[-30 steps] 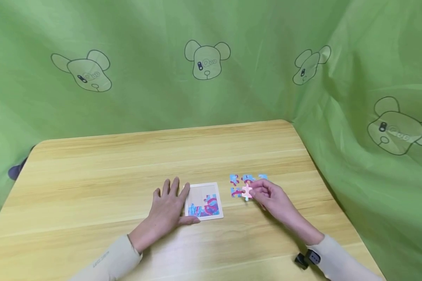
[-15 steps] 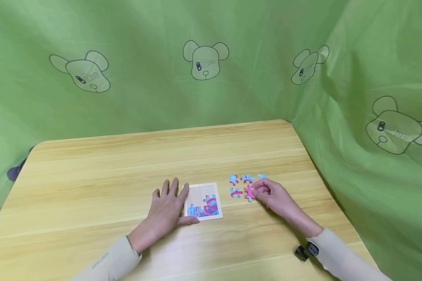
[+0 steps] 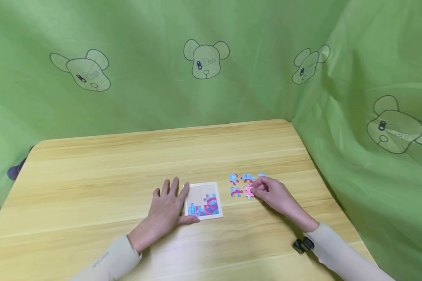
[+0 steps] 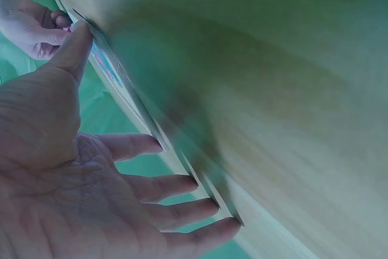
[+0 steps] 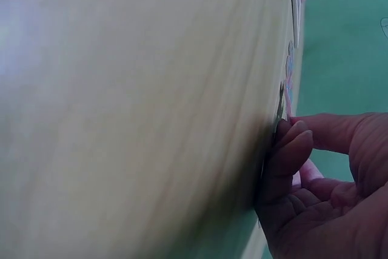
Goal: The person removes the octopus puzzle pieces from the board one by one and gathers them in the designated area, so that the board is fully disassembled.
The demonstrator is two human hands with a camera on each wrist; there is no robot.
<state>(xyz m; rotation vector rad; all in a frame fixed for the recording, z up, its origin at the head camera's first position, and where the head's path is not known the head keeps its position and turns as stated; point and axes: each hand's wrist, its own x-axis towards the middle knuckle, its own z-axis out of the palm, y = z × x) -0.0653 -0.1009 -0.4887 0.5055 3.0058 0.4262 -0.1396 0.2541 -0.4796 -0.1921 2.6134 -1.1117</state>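
Note:
My right hand (image 3: 271, 195) pinches a pink jigsaw piece (image 3: 248, 191) by its right edge, at the tabletop among the loose pieces. In the right wrist view the thumb and fingertips of that hand (image 5: 327, 168) meet close to the wood, hiding most of the piece. The square wooden puzzle tray (image 3: 221, 210) has several joined blue, pink and purple pieces (image 3: 211, 206) along its bottom and right side. My left hand (image 3: 166, 208) lies spread at the tray's left, thumb at the lower edge and index finger at the upper left corner; the left wrist view shows its fingers (image 4: 173, 186) straight.
Loose jigsaw pieces lie around the pink one: one at upper left (image 3: 233, 179), one above (image 3: 247, 178), one at left (image 3: 236, 191), and one partly hidden (image 3: 261, 175) behind the right hand. A green curtain (image 3: 144, 101) borders the wooden table (image 3: 126, 168).
The pink piece was tilted and shining a second ago, near the left piece; it has shifted slightly right and now looks flatter. The left hand and the tray stay put.

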